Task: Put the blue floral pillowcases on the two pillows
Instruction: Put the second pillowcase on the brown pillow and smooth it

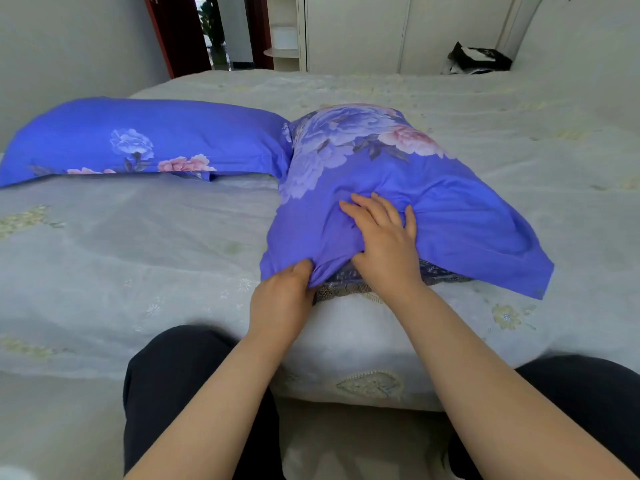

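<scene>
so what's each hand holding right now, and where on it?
Left hand pinches the near open hem of the second pillowcase. Right hand lies flat on top of it, fingers straight, pressing, not gripping.

Home bedroom, wide bed [450, 109] under pale floral bedspread, white wardrobe [363, 32] behind, open doorway [221, 29]

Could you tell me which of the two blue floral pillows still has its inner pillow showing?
The right pillow, under both hands: its patterned inner pillow shows at the near opening; the left pillow lies fully covered.
</scene>
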`<action>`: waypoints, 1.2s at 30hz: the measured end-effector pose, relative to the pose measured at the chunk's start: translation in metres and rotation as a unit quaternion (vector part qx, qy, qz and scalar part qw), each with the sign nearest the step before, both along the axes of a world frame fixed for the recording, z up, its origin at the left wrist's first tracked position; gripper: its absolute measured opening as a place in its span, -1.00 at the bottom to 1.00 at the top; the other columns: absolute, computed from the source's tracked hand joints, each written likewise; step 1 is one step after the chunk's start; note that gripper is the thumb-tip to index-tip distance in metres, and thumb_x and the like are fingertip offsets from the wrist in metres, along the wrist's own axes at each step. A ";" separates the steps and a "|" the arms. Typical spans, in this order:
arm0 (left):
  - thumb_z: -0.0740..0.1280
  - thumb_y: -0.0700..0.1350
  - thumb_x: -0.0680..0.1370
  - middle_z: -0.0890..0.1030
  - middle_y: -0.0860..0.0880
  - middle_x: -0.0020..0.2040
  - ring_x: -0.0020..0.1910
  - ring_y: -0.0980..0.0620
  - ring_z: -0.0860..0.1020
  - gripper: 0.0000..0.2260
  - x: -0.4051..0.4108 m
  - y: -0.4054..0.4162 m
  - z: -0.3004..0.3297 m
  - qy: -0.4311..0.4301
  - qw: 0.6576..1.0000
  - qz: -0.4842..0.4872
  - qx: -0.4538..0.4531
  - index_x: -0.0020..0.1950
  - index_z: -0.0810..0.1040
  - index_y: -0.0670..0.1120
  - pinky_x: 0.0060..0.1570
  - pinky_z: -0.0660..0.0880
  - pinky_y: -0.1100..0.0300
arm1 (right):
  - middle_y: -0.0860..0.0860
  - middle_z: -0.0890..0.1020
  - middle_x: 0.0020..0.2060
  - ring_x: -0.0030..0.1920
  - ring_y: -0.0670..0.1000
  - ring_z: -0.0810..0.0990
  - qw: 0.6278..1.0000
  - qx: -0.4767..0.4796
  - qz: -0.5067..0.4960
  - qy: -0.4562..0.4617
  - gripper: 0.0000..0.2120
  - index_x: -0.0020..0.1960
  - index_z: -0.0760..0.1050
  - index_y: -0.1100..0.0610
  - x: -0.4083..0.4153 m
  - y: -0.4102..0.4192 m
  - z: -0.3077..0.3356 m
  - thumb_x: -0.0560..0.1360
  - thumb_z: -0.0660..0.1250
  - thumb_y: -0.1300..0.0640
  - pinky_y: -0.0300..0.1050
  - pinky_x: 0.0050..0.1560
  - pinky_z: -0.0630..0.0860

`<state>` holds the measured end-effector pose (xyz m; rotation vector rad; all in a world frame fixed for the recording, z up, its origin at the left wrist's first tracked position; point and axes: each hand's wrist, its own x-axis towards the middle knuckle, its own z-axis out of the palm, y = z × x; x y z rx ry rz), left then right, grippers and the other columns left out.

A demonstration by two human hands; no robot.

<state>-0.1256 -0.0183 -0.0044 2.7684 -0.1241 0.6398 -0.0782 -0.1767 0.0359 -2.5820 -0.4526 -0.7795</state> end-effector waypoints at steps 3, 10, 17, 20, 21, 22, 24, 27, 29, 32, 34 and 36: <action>0.33 -0.19 0.45 0.60 -0.11 -0.18 -0.28 -0.20 0.51 -0.93 -0.001 0.001 -0.004 0.015 0.999 0.027 -0.019 -0.12 0.47 -0.12 -0.40 0.24 0.14 | -0.02 0.62 0.05 0.19 0.02 0.49 0.982 0.148 0.077 -0.089 -0.58 0.05 0.62 0.08 -0.013 -0.021 -0.007 0.28 0.20 0.32 0.06 0.39 0.16; 0.24 -0.27 0.42 0.59 -0.11 -0.19 -0.28 -0.14 0.42 -0.89 0.021 -0.002 0.024 0.055 0.995 0.068 -0.040 -0.14 0.51 -0.11 -0.30 0.32 0.15 | -0.20 0.46 -0.26 -0.20 -0.18 0.39 0.977 0.135 0.163 0.038 -0.68 -0.08 0.63 0.13 -0.050 -0.039 -0.001 0.29 0.19 0.30 -0.43 -0.14 0.30; 0.36 -0.01 0.39 0.48 -0.05 -0.44 -0.49 -0.13 0.42 -0.81 -0.001 -0.007 0.033 -0.147 0.986 -0.049 0.066 -0.17 0.42 -0.08 -0.52 0.13 0.27 | -0.09 0.46 -0.27 -0.20 -0.06 0.40 0.983 0.127 0.103 0.088 -0.90 -0.20 0.49 0.15 -0.038 -0.062 -0.027 0.40 0.41 0.23 -0.19 -0.17 0.34; 0.32 -0.01 0.44 0.50 -0.07 -0.09 -0.15 -0.10 0.44 -0.75 -0.005 -0.015 0.024 -0.195 0.973 -0.111 0.064 0.05 0.43 -0.07 -0.25 0.38 0.09 | -0.10 0.50 -0.26 -0.20 -0.05 0.43 0.991 0.060 0.109 0.058 -0.91 -0.20 0.51 0.08 -0.051 -0.049 -0.021 0.43 0.35 0.07 -0.17 -0.19 0.29; 0.32 -0.04 0.43 0.48 -0.07 0.02 -0.06 -0.10 0.42 -0.70 -0.004 -0.018 0.023 -0.197 0.972 -0.121 0.046 0.14 0.44 -0.07 -0.12 0.38 0.04 | -0.13 0.51 -0.24 -0.19 -0.10 0.45 0.989 0.054 0.121 0.060 -0.93 -0.16 0.54 0.06 -0.058 -0.046 -0.020 0.44 0.33 0.07 -0.21 -0.20 0.28; 0.31 -0.09 0.41 0.48 -0.07 0.07 0.00 -0.10 0.41 -0.65 -0.003 -0.022 0.024 -0.200 0.971 -0.125 0.036 0.19 0.47 -0.06 -0.04 0.36 0.04 | -0.16 0.51 -0.23 -0.21 -0.17 0.44 0.985 0.066 0.135 0.080 -0.93 -0.12 0.57 0.05 -0.066 -0.044 -0.018 0.46 0.33 0.08 -0.27 -0.21 0.30; 0.28 -0.15 0.38 0.55 -0.03 0.00 0.00 -0.07 0.40 -0.69 0.001 -0.028 0.025 -0.207 0.967 -0.141 0.035 0.11 0.58 -0.05 -0.05 0.36 0.05 | -0.19 0.52 -0.24 -0.24 -0.21 0.45 0.973 0.112 0.141 0.145 -0.92 -0.09 0.58 0.00 -0.079 -0.045 -0.016 0.51 0.31 0.05 -0.33 -0.21 0.36; 0.25 -0.21 0.39 0.57 0.00 -0.25 -0.17 -0.08 0.44 -0.82 0.006 -0.035 0.024 -0.196 0.961 -0.194 0.008 -0.16 0.64 -0.08 -0.21 0.42 0.04 | -0.12 0.59 -0.36 -0.35 -0.14 0.49 0.957 0.201 0.011 0.207 -0.69 -0.22 0.54 0.01 -0.090 -0.059 -0.017 0.50 0.24 -0.19 -0.13 -0.21 0.47; 0.23 -0.24 0.37 0.54 -0.02 -0.30 -0.25 -0.10 0.46 -0.84 0.006 -0.038 0.024 -0.164 0.964 -0.209 0.003 -0.20 0.61 -0.10 -0.28 0.43 0.05 | -0.04 0.61 -0.43 -0.41 -0.06 0.51 0.882 0.369 -0.065 0.287 -0.48 -0.24 0.55 0.07 -0.093 -0.073 -0.017 0.47 0.10 -0.34 -0.07 -0.23 0.51; 0.32 -0.23 0.30 0.49 -0.02 -0.35 -0.32 -0.09 0.43 -0.92 0.007 -0.036 0.028 -0.116 0.971 -0.205 0.044 -0.25 0.55 -0.09 -0.36 0.39 0.13 | 0.05 0.67 -0.18 -0.27 0.03 0.59 0.677 0.628 -0.092 0.373 -0.35 0.00 0.54 0.13 -0.095 -0.086 -0.023 0.42 0.05 -0.42 -0.12 -0.28 0.52; 0.34 -0.18 0.28 0.48 0.00 -0.37 -0.34 -0.08 0.42 -0.94 0.010 -0.034 0.030 -0.094 0.971 -0.209 0.066 -0.27 0.54 -0.08 -0.36 0.35 0.18 | 0.03 0.59 -0.06 -0.12 0.04 0.59 0.565 0.767 -0.100 0.288 -0.43 0.14 0.48 0.05 -0.095 -0.094 -0.024 0.42 0.17 -0.38 -0.10 -0.19 0.52; 0.29 -0.19 0.27 0.49 0.02 -0.38 -0.35 -0.08 0.42 -0.92 0.012 -0.033 0.031 -0.078 0.970 -0.217 0.077 -0.28 0.54 -0.07 -0.37 0.37 0.16 | -0.02 0.53 -0.11 -0.19 -0.03 0.54 0.541 0.810 -0.125 0.187 -0.58 0.12 0.48 -0.01 -0.094 -0.101 -0.023 0.44 0.27 -0.30 -0.15 -0.19 0.48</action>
